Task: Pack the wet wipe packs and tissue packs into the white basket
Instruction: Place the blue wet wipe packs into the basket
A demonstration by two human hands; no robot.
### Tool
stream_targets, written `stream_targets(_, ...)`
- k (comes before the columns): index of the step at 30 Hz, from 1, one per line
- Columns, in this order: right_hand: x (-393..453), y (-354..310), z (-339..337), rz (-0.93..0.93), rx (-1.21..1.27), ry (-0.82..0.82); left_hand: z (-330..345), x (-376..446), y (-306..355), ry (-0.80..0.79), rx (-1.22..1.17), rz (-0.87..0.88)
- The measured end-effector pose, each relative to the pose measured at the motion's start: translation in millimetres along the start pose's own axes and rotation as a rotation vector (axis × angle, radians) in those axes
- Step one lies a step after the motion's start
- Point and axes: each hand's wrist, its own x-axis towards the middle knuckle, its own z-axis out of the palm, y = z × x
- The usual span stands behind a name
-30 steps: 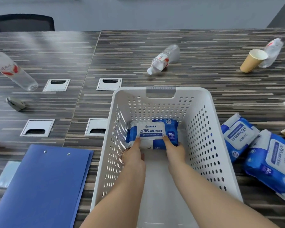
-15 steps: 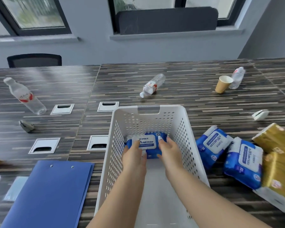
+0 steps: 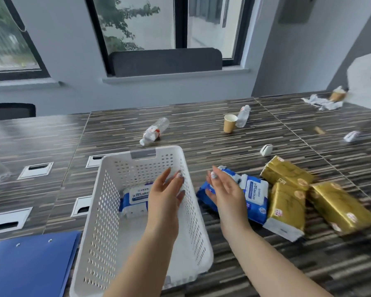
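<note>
Hands | left hand (image 3: 166, 197) relaxed over basket (image 3: 107, 221) | right hand (image 3: 224, 194) released, over wipe pack (image 3: 255, 192)

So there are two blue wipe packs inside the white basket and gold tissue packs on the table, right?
Not quite. The head view shows only one blue wipe pack inside the white basket. The other blue wipe packs lie on the table beside it, by the right hand. The gold tissue packs are on the table, as you said.

Blue folder (image 3: 30, 264), paper cup (image 3: 230, 123), toppled bottle (image 3: 154, 130) on table (image 3: 201, 133).
</note>
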Motion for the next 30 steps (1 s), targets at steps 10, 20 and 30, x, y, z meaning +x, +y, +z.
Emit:
stream_targets(10,10.5,19.6,-105.6,0.223,0.134,0.148,84.2,-15.3,-62.8,-0.096,0.036,-0.133)
stream_targets(20,75.2,32.8,-161.5,0.447,0.092,-0.020,128.5,27.8,-115.8,0.212,0.122,-0.188)
stream_targets(30,142.5,54.3,-136.7,0.722,0.255,-0.184,135.7,119.5,-134.3,0.318,0.611,-0.109)
